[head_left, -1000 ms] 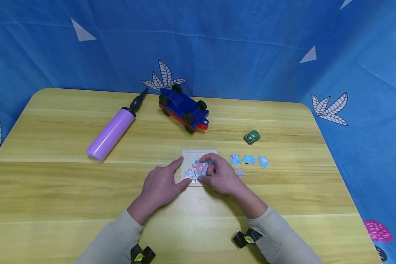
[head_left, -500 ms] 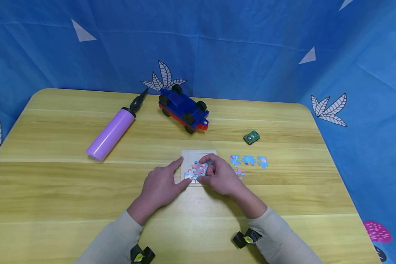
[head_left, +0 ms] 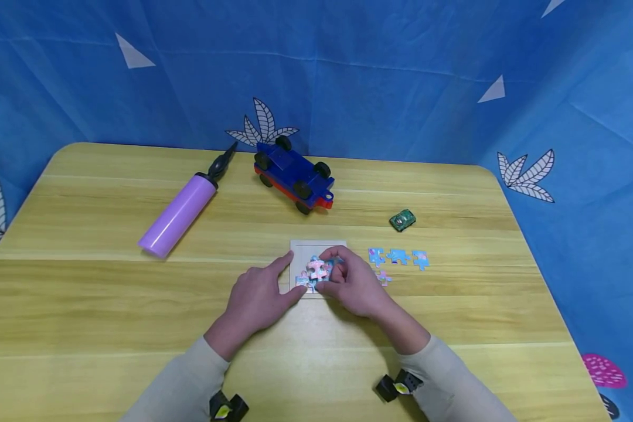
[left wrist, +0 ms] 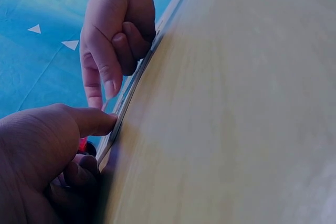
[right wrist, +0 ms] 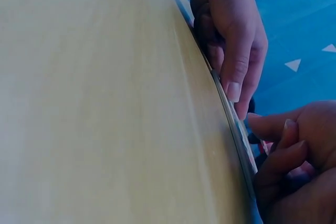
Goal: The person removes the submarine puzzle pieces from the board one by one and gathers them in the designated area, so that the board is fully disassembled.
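A pale square puzzle board (head_left: pixel 298 248) lies flat in front of me, with several joined puzzle pieces (head_left: pixel 302 281) in its lower part. My left hand (head_left: pixel 255 296) rests at the board's left side, its straight index finger on the left edge and its thumb near the lower-left corner. My right hand (head_left: pixel 356 283) pinches a pink and light-blue puzzle piece (head_left: pixel 316 268) between thumb and index finger, tilted over the other pieces. In the right wrist view the fingertips (right wrist: pixel 257 120) of my right hand meet low over the board, close to the left hand (right wrist: pixel 239 45).
Several loose puzzle pieces (head_left: pixel 398 257) lie right of the board, one partly behind the right hand. Beyond them sits a small green toy car (head_left: pixel 402 220). A blue and red toy vehicle (head_left: pixel 293 174) lies overturned at the back, beside a purple hand pump (head_left: pixel 178 217).
The pink piece has tilted up in my right fingers, and its surface looks brighter. The left hand has stayed in place, and the right hand has barely moved.
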Demonstrator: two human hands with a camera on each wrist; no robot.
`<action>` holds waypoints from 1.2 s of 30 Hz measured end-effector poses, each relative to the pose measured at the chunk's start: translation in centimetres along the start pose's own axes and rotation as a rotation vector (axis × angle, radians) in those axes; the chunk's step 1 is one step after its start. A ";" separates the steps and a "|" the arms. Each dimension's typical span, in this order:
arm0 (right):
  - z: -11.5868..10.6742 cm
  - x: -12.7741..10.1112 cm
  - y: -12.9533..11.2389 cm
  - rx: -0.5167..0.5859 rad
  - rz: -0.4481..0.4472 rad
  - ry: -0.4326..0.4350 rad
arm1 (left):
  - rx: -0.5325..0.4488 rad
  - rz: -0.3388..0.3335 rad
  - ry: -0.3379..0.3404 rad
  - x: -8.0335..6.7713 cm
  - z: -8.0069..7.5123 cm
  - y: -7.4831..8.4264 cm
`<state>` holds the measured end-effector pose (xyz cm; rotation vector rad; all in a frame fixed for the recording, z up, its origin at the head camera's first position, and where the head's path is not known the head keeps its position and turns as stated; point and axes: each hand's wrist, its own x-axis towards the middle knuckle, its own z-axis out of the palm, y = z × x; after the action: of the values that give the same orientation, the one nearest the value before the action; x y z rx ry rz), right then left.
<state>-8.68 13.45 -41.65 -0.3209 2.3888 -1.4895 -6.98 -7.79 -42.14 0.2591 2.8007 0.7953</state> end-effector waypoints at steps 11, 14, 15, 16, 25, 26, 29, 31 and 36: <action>-0.4 -1.3 0.2 0.058 -0.024 0.030 | 0.008 -0.016 0.006 0.1 0.0 0.1; -0.6 -1.8 0.2 0.053 -0.016 0.037 | 0.015 -0.012 0.012 0.1 0.0 0.1; -0.7 -2.0 0.2 0.046 -0.018 0.040 | 0.019 -0.010 0.013 0.1 0.0 0.1; -0.9 -2.2 0.2 0.042 -0.017 0.044 | 0.021 -0.009 0.013 0.1 0.0 0.1; -2.5 -3.8 1.5 0.064 -0.015 0.092 | 0.026 -0.008 0.022 -0.2 0.2 0.2; -2.8 -4.0 1.7 0.068 -0.010 0.099 | 0.025 -0.007 0.025 -0.2 0.2 0.2; -3.6 -4.6 2.2 0.080 0.002 0.119 | 0.025 -0.007 0.033 -0.2 0.3 0.3; -4.1 -4.9 2.4 0.094 0.007 0.128 | 0.025 -0.009 0.034 -0.2 0.3 0.3; -5.3 -5.5 2.8 0.104 0.031 0.151 | 0.031 -0.017 0.034 -0.1 0.3 0.4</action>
<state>-5.62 20.96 -41.22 -0.1510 2.4061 -1.6710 -6.73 -7.38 -42.13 0.2287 2.8447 0.7602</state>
